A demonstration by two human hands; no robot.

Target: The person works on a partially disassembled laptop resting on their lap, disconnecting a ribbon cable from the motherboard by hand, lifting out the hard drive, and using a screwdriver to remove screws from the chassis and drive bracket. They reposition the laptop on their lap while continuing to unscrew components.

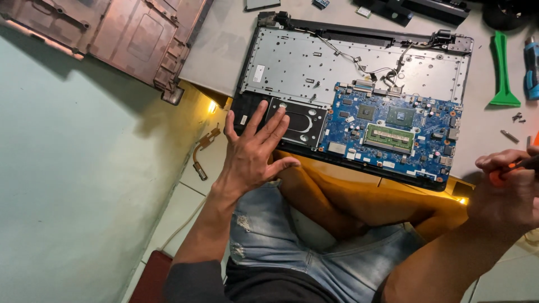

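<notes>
An opened laptop base [292,62] lies on the low table, its blue motherboard [393,132] exposed at the near right with a green memory stick [390,137] on it. My left hand [252,151] rests flat, fingers spread, on the near left corner of the laptop beside the black drive bay [300,120]. At the right edge, my right hand [505,185] is closed around a screwdriver with an orange handle [497,175], held off the laptop near the table's edge.
A detached laptop bottom cover [112,33] leans at the top left. A green plastic pry tool [502,73], a blue tool [530,67] and loose screws [517,118] lie right of the laptop. A copper heat pipe [202,151] lies on the floor. My crossed legs sit below the table.
</notes>
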